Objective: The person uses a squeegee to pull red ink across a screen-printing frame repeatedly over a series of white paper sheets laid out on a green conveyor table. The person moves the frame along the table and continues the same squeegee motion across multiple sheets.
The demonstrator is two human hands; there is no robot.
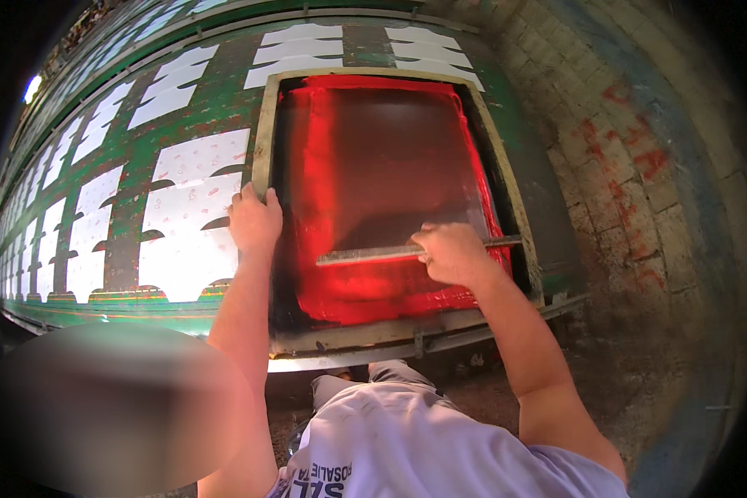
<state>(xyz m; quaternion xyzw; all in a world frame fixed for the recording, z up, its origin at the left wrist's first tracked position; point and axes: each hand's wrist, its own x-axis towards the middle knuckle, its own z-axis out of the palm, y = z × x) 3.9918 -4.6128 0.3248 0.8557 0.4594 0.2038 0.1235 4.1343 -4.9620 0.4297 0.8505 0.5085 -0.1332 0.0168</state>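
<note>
A screen printing frame (263, 145) with pale wooden bars lies flat in front of me. Its dark mesh carries wet red ink (361, 295), thickest along the left side and the near end. My right hand (454, 252) is closed around a long squeegee (361, 255), which lies crosswise on the mesh in the near half of the screen. Red ink borders the blade on its near side. At the frame's left bar, my left hand (256, 221) grips the wood with its fingers curled over it. What lies under the screen is hidden.
A long green table (141, 307) holds rows of white cut fabric pieces (192, 232), some with small reddish prints. A metal rail (465, 334) follows its near edge. To the right is a block wall (614, 191) with red stains. A blurred oval covers the lower left.
</note>
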